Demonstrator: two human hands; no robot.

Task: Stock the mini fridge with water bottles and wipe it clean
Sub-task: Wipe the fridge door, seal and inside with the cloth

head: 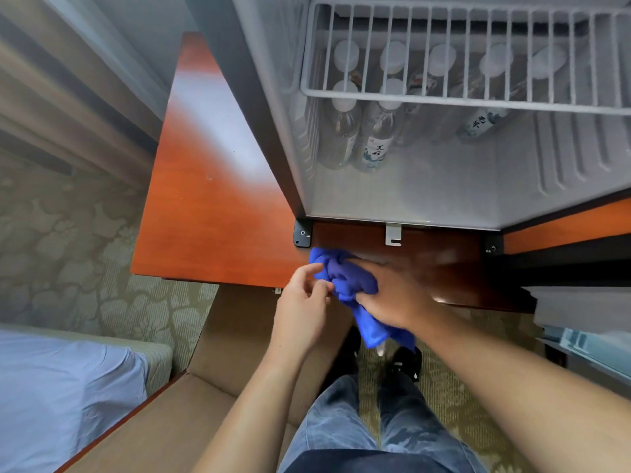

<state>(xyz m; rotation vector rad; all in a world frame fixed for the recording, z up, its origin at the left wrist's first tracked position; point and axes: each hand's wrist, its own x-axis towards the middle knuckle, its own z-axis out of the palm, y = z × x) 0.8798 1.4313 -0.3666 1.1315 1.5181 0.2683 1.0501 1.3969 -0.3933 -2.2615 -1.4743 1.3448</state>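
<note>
Wiping looks like the step in hand, since water bottles (375, 138) already stand upright in rows on the floor of the open mini fridge (426, 199), caps toward me under the wire shelf (478, 93). My right hand (392, 295) grips the bunched blue cloth (345, 278), fingers curled round it, just in front of the fridge's lower edge over the wooden cabinet top (211, 199). My left hand (304, 302) is beside it, fingers loosely curled, tips touching the cloth's edge without really holding it, I judge. The cloth's long axis runs from the wad near the fridge's left foot bracket (302, 233) back toward me and to the right, where a tail hangs below my wrist. Next, I think, I must gather it into a flatter pad and reach inside, keeping clear of the bottles.
</note>
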